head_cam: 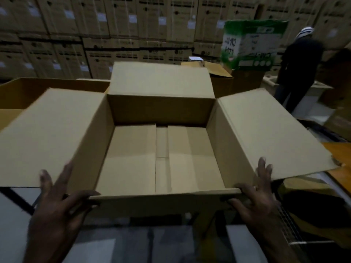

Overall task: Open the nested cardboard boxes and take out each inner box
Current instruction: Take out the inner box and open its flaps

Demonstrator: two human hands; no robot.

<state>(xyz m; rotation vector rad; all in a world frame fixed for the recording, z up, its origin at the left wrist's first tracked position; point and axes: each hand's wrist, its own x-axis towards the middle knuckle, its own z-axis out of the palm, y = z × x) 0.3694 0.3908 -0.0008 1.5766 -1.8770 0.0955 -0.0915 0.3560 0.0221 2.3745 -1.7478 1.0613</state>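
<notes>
A large brown cardboard box (pixel 214 141) stands open in front of me with all its top flaps spread outward. Inside it, low down, lie flat cardboard flaps (pixel 133 158) with a gap between them; I cannot tell whether they are an inner box's top or the floor. My left hand (pixel 57 202) holds the near left corner, thumb and a finger pinching the near rim and the other fingers spread straight along the left side. At the near right corner my right hand (pixel 254 194) holds the box the same way.
Another open box (pixel 22 95) sits behind on the left. Stacked cartons (pixel 95 35) wall off the back. A green and white carton (pixel 252 44) rests on boxes at the back right, next to a person in dark clothes (pixel 298 73). Cardboard and a dark object (pixel 313 207) lie on the right.
</notes>
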